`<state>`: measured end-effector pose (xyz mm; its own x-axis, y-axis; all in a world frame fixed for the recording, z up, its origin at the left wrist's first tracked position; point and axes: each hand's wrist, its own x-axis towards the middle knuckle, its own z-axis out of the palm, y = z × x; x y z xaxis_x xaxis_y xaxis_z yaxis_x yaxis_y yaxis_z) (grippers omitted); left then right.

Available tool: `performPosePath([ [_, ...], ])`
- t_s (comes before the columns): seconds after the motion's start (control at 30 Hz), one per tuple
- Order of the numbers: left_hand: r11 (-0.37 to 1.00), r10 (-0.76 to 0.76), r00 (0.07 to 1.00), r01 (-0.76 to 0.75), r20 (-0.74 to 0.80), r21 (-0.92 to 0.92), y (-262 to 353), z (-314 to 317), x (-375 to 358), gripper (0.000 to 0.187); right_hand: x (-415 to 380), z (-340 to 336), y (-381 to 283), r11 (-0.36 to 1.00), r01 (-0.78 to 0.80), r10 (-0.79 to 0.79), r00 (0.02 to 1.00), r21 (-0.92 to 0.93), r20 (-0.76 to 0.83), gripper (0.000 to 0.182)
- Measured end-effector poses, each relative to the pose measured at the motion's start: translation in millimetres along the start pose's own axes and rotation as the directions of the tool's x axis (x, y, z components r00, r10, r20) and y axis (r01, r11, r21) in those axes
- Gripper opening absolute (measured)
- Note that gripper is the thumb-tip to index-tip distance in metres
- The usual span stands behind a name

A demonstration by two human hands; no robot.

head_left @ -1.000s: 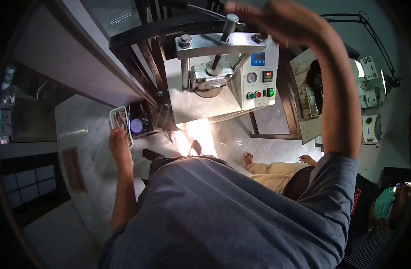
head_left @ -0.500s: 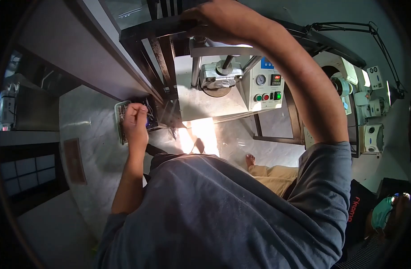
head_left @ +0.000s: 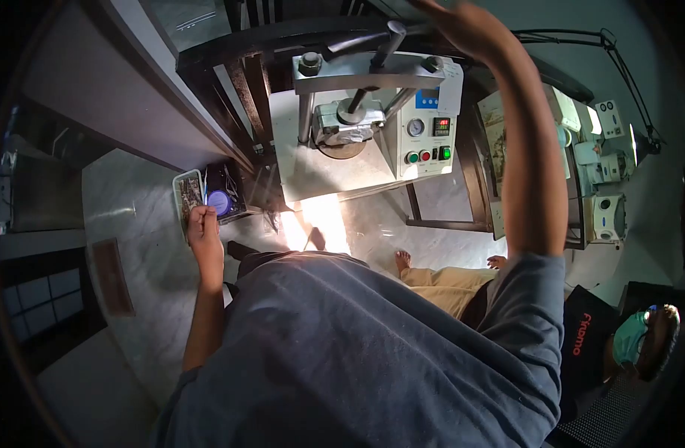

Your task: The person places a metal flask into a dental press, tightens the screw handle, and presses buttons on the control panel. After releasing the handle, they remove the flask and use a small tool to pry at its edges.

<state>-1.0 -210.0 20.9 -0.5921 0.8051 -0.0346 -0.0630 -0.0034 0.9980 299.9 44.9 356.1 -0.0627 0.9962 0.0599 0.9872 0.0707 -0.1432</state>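
Observation:
A bench press (head_left: 350, 123) with two upright posts and a central screw stands ahead of me, a metal block (head_left: 347, 119) clamped under its screw. My right hand (head_left: 462, 26) is raised at the top edge, beyond the press's crossbar (head_left: 368, 73). It is smeared by motion and its fingers are partly out of frame, so its grip does not show. Down to the left, my left hand (head_left: 205, 228) has its fingers curled together beside a round purple lid (head_left: 219, 201) and a clear plastic tray (head_left: 179, 190) of small dark pieces. What those fingers hold is hard to make out.
The press's control panel (head_left: 430, 134) has a gauge, a lit display and coloured buttons. A dark metal frame (head_left: 245, 48) runs behind it. At right are a side table (head_left: 495, 134) and white devices (head_left: 609, 216). A seated person (head_left: 592, 351) wearing a mask is at lower right.
My right hand has swung up and right, uncovering the press's top and screw. My left hand has moved down and slightly left, exposing the tray and purple lid. The whole view has shifted a little.

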Motion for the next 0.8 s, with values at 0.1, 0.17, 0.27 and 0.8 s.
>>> performPosePath([
  [0.1, 0.999, 0.01, 0.994, -0.015, 0.107, 0.041, 2, 18, 7, 0.013, 68, 27, -14, 0.951, 0.303, -0.274, 0.913, -0.054, 0.304, 0.081],
  [0.17, 0.996, 0.037, 0.988, -0.049, 0.148, 0.075, 7, 25, 8, 0.013, 53, 16, -47, 0.935, 0.351, -0.306, 0.864, -0.042, 0.4, 0.082],
  [0.27, 0.995, 0.005, 0.993, -0.017, 0.121, 0.095, -4, 1, 1, 0.013, -22, -5, -61, 0.908, 0.418, -0.395, 0.839, 0.022, 0.373, 0.079],
  [0.8, 0.724, -0.118, 0.989, 0.026, 0.086, 0.69, -222, -89, 135, 0.02, -13, 0, 5, 0.921, 0.389, -0.385, 0.918, -0.023, 0.098, 0.07],
])
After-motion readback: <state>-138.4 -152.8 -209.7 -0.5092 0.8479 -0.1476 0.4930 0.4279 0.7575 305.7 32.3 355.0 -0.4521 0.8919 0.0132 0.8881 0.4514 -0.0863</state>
